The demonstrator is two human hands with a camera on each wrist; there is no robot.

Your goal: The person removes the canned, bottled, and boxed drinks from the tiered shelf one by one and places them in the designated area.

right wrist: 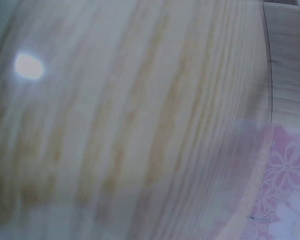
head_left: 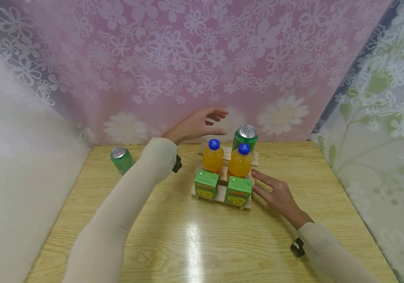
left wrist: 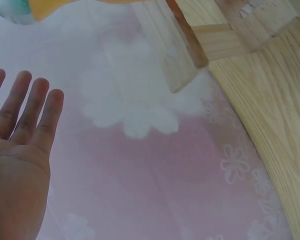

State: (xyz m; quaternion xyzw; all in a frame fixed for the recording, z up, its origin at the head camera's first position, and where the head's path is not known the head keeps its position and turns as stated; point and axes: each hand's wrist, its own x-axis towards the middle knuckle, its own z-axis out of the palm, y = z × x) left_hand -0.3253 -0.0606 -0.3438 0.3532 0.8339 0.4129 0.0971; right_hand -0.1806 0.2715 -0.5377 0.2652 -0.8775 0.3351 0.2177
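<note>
A small three-tier wooden rack (head_left: 222, 192) holds drinks. Two green juice cartons (head_left: 206, 185) stand on its front step, and two orange juice bottles (head_left: 213, 158) with blue caps on the middle one. At the back right of the top step is a green soda can (head_left: 245, 137). My left hand (head_left: 202, 122) hovers over the rack's back left, holding nothing; in the left wrist view its fingers (left wrist: 49, 112) are spread and straight. My right hand (head_left: 277, 194) has its extended index finger and thumb at the rack's right side, beside the right carton and bottle.
Another green soda can (head_left: 121, 159) stands on the wooden table (head_left: 166, 239) at the left, partly behind my left sleeve. A pink flowered curtain (head_left: 173, 78) rises right behind the table's back edge. Pale coverings flank both sides.
</note>
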